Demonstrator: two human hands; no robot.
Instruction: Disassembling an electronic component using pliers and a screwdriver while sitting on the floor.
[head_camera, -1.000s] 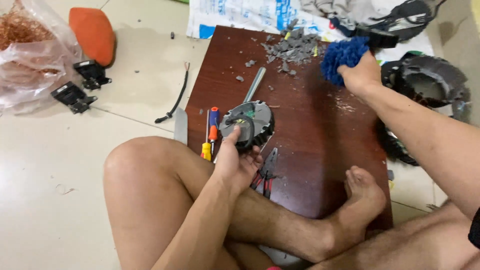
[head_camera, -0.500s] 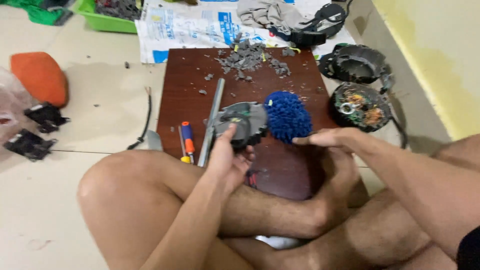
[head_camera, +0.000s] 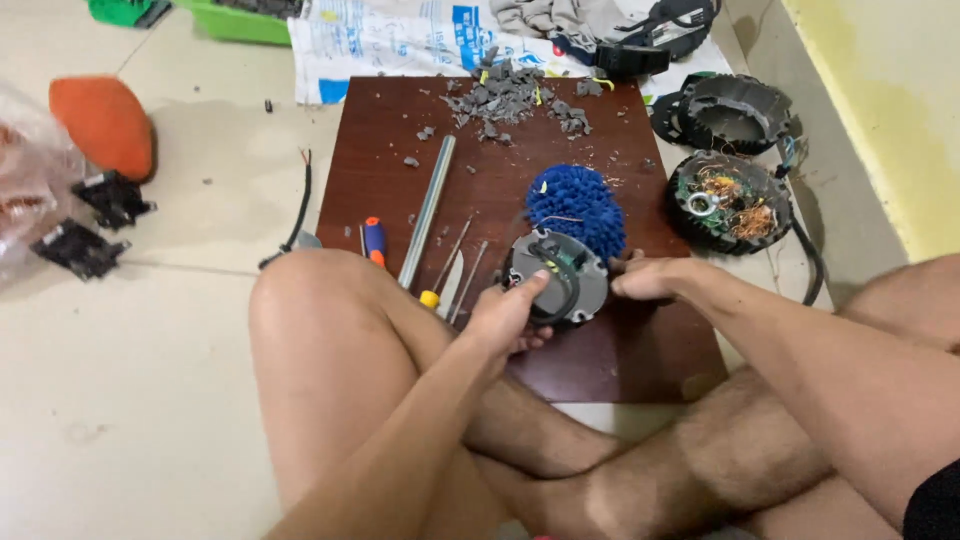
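The person is sitting cross-legged on the tiled floor (head_camera: 150, 400) with a dark brown wooden board (head_camera: 380, 150) lying in front of the legs. The left hand (head_camera: 510, 318) is grasping a round grey motor housing (head_camera: 556, 277) from its seven o'clock side, fingers curled under the rim and the thumb lying across the face with its black wires. The right hand (head_camera: 645, 278) is pinching the housing's three o'clock edge with clenched fingertips. The housing is sitting near the middle of the board, and a blue shaggy cleaning mitt (head_camera: 575, 205) is touching it at twelve o'clock. At nine o'clock from the housing, a steel tube (head_camera: 428, 208) and screwdrivers (head_camera: 374, 240) are lying on the board. Grey rubble (head_camera: 505, 98) is piling at the board's twelve o'clock edge. Off the board at two o'clock, a motor stator with copper windings (head_camera: 728, 203) is resting on the floor.
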